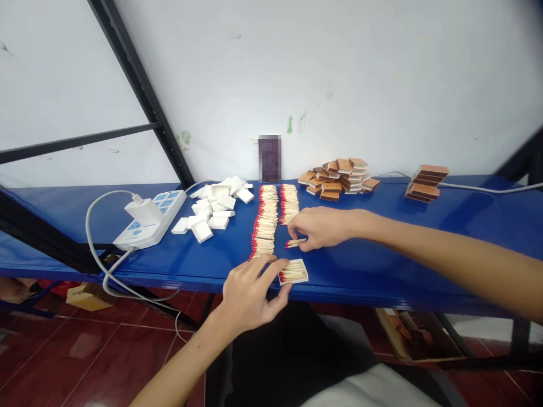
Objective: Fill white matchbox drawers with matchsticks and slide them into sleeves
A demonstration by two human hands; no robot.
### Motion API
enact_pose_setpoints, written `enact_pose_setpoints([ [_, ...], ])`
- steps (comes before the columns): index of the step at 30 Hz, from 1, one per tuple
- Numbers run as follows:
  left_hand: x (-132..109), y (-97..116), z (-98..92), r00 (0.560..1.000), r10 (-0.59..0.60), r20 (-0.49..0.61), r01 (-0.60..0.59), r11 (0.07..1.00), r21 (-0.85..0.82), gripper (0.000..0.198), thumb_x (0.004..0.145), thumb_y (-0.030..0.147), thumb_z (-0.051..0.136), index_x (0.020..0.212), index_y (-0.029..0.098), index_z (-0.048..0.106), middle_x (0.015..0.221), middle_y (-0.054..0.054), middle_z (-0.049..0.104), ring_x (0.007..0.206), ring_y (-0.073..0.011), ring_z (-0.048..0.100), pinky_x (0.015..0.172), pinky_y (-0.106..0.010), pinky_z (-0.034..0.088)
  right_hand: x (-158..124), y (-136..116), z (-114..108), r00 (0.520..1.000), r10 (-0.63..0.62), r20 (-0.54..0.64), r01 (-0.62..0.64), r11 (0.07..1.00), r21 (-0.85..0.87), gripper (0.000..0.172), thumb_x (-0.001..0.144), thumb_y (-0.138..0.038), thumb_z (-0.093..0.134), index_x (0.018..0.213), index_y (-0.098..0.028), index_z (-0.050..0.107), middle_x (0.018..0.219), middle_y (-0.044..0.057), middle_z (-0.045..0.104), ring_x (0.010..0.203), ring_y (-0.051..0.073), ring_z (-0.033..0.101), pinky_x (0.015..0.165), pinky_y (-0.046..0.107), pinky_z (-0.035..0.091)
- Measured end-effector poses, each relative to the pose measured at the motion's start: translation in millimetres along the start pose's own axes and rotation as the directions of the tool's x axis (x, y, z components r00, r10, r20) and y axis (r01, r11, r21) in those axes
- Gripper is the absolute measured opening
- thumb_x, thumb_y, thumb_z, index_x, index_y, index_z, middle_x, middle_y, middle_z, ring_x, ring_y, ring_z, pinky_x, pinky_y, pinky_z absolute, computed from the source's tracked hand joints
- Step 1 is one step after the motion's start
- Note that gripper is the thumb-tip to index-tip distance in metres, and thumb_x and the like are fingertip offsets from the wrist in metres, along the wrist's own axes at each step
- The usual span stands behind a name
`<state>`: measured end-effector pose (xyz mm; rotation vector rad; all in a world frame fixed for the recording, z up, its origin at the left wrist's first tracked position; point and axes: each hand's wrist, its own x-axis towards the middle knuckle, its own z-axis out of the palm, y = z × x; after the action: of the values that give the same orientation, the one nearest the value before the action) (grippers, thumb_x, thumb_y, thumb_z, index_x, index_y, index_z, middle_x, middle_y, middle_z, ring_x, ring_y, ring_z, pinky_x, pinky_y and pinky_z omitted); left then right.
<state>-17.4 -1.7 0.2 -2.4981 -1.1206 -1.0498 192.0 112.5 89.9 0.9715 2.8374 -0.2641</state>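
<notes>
My left hand [252, 294] grips the left end of a small white matchbox tray [306, 272] at the front edge of the blue shelf, thumb below and fingers above. Red-tipped matches [293, 274] lie inside the tray, heads to the left. Just behind it, my right hand [322, 227] pinches a few matches [292, 244] between thumb and fingers, close to the shelf surface. Two long rows of loose matches, a left row [266, 217] and a shorter right row [289, 203], run back toward the wall. The left hand's fingertips reach the near end of the left row.
White empty trays [220, 206] are heaped to the left, beside a power strip [155, 220] with a plugged-in charger and cable. Brown matchbox sleeves [339, 178] are piled at back right, with a stack of boxes [426, 182] farther right. A pixelated dark object [270, 158] leans on the wall.
</notes>
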Motion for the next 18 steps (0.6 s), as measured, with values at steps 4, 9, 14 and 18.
enact_pose_setpoints([
  [4, -0.2, -0.3, -0.9, 1.000, -0.014, 0.019, 0.014, 1.000, -0.001, 0.033, 0.088, 0.031, 0.062, 0.119, 0.022, 0.058, 0.108, -0.006, 0.069, 0.091, -0.0226, 0.069, 0.074, -0.033, 0.055, 7.4, -5.0, -4.8, 0.998, 0.040, 0.038, -0.037, 0.996, -0.083, 0.029, 0.071, -0.038, 0.068, 0.091, -0.018, 0.068, 0.087, 0.008, 0.067, 0.073, 0.021, 0.057, 0.057, 0.028, 0.033],
  [9, -0.3, -0.6, -1.8, 0.999, -0.023, 0.039, 0.023, 1.000, -0.004, 0.040, 0.089, 0.032, 0.060, 0.127, 0.020, 0.054, 0.110, -0.007, 0.069, 0.093, -0.0228, 0.069, 0.076, -0.033, 0.056, 9.4, -7.7, -7.3, 0.995, 0.051, 0.083, -0.042, 0.992, -0.117, 0.027, 0.068, -0.039, 0.067, 0.083, -0.017, 0.070, 0.078, 0.008, 0.068, 0.062, 0.019, 0.054, 0.052, 0.028, 0.030],
  [14, 0.2, -0.1, -2.5, 0.999, -0.025, 0.032, 0.025, 1.000, 0.002, 0.038, 0.089, 0.033, 0.059, 0.125, 0.021, 0.055, 0.110, -0.007, 0.070, 0.092, -0.0219, 0.070, 0.076, -0.032, 0.056, 9.1, -9.9, -5.0, 0.995, 0.067, 0.072, -0.055, 0.987, -0.151, 0.023, 0.068, -0.039, 0.065, 0.074, -0.017, 0.070, 0.072, 0.008, 0.067, 0.063, 0.020, 0.056, 0.052, 0.029, 0.031],
  [18, 0.5, 0.7, -3.1, 0.999, -0.029, 0.025, 0.029, 1.000, 0.003, 0.037, 0.089, 0.034, 0.059, 0.124, 0.021, 0.056, 0.110, -0.007, 0.070, 0.093, -0.0217, 0.070, 0.077, -0.031, 0.056, 8.8, -8.1, -2.8, 0.998, 0.048, 0.046, -0.042, 0.992, -0.118, 0.023, 0.067, -0.039, 0.067, 0.079, -0.019, 0.070, 0.077, 0.007, 0.068, 0.068, 0.021, 0.059, 0.053, 0.028, 0.032],
])
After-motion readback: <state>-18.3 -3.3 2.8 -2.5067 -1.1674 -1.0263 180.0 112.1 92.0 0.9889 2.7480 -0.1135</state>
